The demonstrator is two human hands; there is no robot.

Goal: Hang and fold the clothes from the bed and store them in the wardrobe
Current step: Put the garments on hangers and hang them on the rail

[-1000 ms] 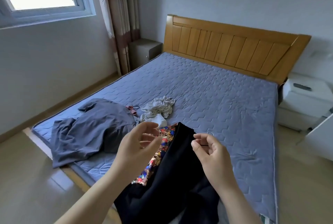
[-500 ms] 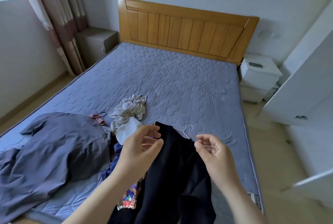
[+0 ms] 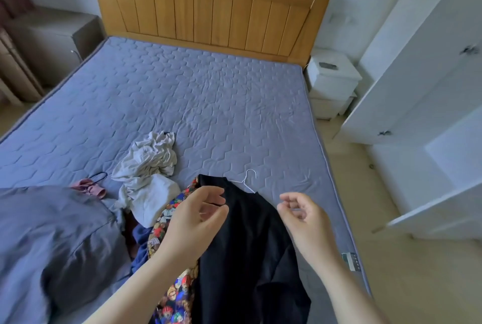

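A black garment (image 3: 245, 245) lies on the blue quilted bed (image 3: 208, 104) near its foot. The hook of a white hanger (image 3: 248, 179) sticks out at its top. My left hand (image 3: 198, 216) hovers over the garment's left edge with its fingers loosely curled. My right hand (image 3: 302, 215) is just right of the garment, fingers apart and nothing in it. A colourful cartoon-print garment (image 3: 177, 295) lies partly under the black one. Crumpled white clothes (image 3: 148, 167) and a grey-blue garment (image 3: 52, 232) lie to the left. The white wardrobe (image 3: 427, 62) stands at the right, doors open.
A pink item on a black hanger (image 3: 90, 188) lies beside the grey-blue garment, and a dark blue cloth (image 3: 140, 240) shows under the pile. A white bedside table (image 3: 331, 81) stands between bed and wardrobe. A grey nightstand (image 3: 52, 36) stands far left, by the wooden headboard (image 3: 208, 10).
My view has swung right, from the window toward the wardrobe. My right hand has loosened from its pinch. The hanger hook now shows at the top of the black garment.
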